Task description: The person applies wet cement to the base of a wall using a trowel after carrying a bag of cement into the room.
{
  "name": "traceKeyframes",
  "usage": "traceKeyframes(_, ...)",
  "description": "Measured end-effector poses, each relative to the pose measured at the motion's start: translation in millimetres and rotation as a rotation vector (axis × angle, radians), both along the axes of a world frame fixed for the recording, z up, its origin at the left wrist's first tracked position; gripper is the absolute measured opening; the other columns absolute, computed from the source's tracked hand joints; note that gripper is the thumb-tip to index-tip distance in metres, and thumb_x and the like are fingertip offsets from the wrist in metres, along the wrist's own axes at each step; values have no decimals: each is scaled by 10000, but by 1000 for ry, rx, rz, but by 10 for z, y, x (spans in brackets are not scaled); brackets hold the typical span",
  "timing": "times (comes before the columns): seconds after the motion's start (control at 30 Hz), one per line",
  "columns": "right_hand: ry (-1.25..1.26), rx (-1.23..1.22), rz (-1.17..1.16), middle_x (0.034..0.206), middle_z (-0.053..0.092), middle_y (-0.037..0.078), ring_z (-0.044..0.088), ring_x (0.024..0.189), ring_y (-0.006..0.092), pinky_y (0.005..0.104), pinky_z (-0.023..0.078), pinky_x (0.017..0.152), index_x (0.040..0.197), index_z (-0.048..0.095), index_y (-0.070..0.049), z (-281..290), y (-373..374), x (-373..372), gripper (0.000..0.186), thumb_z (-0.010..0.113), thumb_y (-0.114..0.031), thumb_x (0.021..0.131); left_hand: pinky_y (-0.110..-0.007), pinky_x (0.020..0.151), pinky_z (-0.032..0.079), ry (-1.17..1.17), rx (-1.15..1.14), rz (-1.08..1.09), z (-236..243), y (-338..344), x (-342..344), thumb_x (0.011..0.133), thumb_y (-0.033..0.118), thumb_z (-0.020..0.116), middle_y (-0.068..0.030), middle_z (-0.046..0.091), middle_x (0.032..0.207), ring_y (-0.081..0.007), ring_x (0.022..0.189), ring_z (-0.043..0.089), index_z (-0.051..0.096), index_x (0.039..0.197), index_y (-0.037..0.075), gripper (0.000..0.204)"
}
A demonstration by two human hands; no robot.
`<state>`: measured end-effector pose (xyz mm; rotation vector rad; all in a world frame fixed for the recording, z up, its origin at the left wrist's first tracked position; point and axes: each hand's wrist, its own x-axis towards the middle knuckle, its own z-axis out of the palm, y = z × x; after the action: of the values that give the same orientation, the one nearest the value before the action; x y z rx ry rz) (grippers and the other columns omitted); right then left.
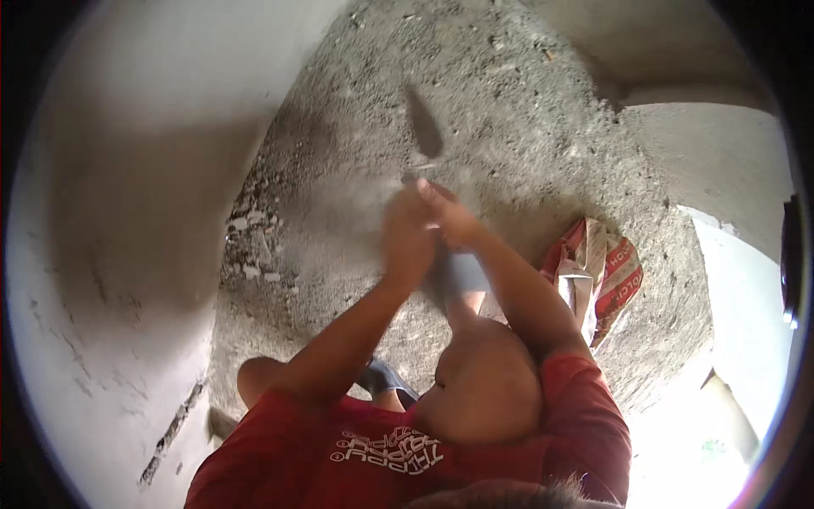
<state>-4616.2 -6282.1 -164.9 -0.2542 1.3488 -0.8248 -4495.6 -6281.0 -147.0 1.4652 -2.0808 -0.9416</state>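
Observation:
A pointed trowel, its dark leaf-shaped blade aimed away from me, hovers or rests over the rough grey ground; the gap beneath it cannot be judged. My right hand is closed round the handle end, thumb along the top. Close against it on the left is my left hand, smeared by motion, so its fingers do not show clearly. Most of the handle is hidden by the hands. Below them, a blurred grey sandal is on one foot; another dark sandal shows lower left.
Crumbly grey ground spreads round me. A torn red and white paper sack lies crumpled to my right. A plastered wall rises on the left, with pale rubble at its foot. Another wall curves along the right.

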Motion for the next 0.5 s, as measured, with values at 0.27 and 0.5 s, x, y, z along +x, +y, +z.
traceKeyframes(0.27,1655,236,664,1051,631,135,649,855,221,367,566,650,1155,576,-52,-522,-230,-2478,290,590,-238,933,-383,903,508,265,558,-150,994,58,337,899,215,647,-211,550,1309,-299,1029,645,541,1310,43,457)
traceKeyframes(0.5,1555,423,730,1003,707,155,695,913,254,378,568,726,1009,717,-14,-652,-1412,-2529,202,642,-165,897,-369,866,525,-211,1070,-10,746,1127,1670,928,281,621,-157,676,1161,-274,1012,673,592,1250,35,406)
